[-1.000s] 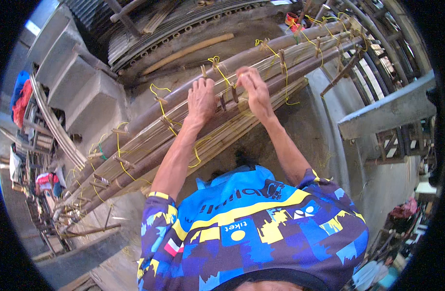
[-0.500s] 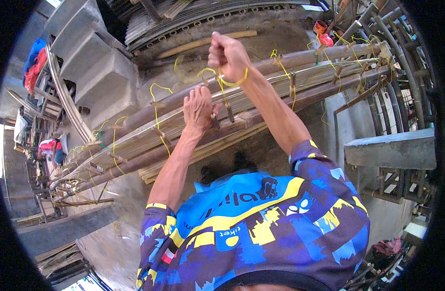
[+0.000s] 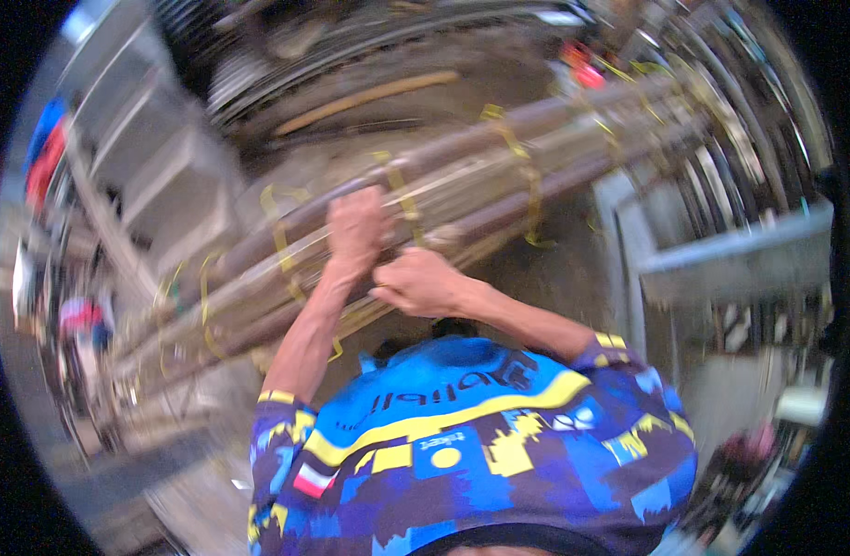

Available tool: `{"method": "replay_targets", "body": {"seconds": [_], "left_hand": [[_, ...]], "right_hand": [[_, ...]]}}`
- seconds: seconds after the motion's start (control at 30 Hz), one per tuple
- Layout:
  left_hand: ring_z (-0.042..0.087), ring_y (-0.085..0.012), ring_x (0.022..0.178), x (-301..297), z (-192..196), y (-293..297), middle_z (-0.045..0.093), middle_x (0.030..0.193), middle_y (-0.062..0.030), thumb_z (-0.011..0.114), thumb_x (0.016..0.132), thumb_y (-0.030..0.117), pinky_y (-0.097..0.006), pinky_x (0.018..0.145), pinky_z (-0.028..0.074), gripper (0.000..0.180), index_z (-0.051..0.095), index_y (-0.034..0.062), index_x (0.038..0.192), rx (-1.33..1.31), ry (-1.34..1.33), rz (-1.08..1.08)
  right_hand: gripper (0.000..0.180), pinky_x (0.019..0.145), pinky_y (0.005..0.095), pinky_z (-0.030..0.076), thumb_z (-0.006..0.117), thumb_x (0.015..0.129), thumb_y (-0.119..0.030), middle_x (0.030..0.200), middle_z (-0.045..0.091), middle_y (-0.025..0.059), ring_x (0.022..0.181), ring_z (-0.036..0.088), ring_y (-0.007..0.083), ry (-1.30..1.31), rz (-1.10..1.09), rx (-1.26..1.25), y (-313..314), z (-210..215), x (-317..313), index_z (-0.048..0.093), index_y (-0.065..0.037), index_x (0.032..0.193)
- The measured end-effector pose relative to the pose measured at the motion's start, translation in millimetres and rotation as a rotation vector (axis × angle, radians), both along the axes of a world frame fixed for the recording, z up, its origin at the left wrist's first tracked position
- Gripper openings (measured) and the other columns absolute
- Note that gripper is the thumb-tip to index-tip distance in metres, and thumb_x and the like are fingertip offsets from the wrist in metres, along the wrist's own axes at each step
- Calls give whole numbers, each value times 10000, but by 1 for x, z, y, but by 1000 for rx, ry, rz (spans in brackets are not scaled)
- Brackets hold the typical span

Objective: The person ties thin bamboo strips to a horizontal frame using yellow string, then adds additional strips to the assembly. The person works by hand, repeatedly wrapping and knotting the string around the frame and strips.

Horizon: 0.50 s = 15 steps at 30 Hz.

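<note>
Poles (image 3: 462,171): a long bundle running slantwise, pressed under both hands
Tie (image 3: 402,199): yellow strap wound round the poles, just beside the left fingers
Left hand (image 3: 355,227): fingers curled on the bundle, seemingly gripping the tie; blur hides the detail
Right hand (image 3: 420,283): fingers bent at the bundle's near edge; what is held cannot be told
Risk: a slack tie could be pulled loose and the poles let to roll, fingers pinched between them

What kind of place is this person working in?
Probably an outdoor building site or work yard. Both hands, the left hand and the right hand, are on a bundle of long poles bound with yellow ties, and grey concrete steps rise behind.
</note>
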<state>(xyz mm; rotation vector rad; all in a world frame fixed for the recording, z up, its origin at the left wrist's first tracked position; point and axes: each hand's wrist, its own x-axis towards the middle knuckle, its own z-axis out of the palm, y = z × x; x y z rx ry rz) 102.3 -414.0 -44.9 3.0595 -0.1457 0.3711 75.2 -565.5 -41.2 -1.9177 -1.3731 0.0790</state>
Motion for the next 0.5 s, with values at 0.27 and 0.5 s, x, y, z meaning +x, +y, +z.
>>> {"method": "replay_targets", "body": {"seconds": [0.27, 0.5], "left_hand": [[519, -291, 928, -66, 73, 54, 558, 936, -142, 580, 713, 111, -378, 807, 402, 257, 550, 26, 954, -556, -225, -178], [510, -283, 906, -198, 73, 211, 555, 920, -122, 637, 672, 101, -371, 795, 409, 270, 558, 30, 920, -229, -206, 416]], "right_hand": [[317, 641, 378, 409, 634, 728, -264, 783, 485, 149, 737, 489, 314, 313, 337, 145, 35, 87, -51, 464, -8, 653], [267, 606, 351, 419, 603, 741, -243, 765, 500, 122, 673, 512, 254, 307, 247, 105, 128, 23, -110, 483, -5, 728]]}}
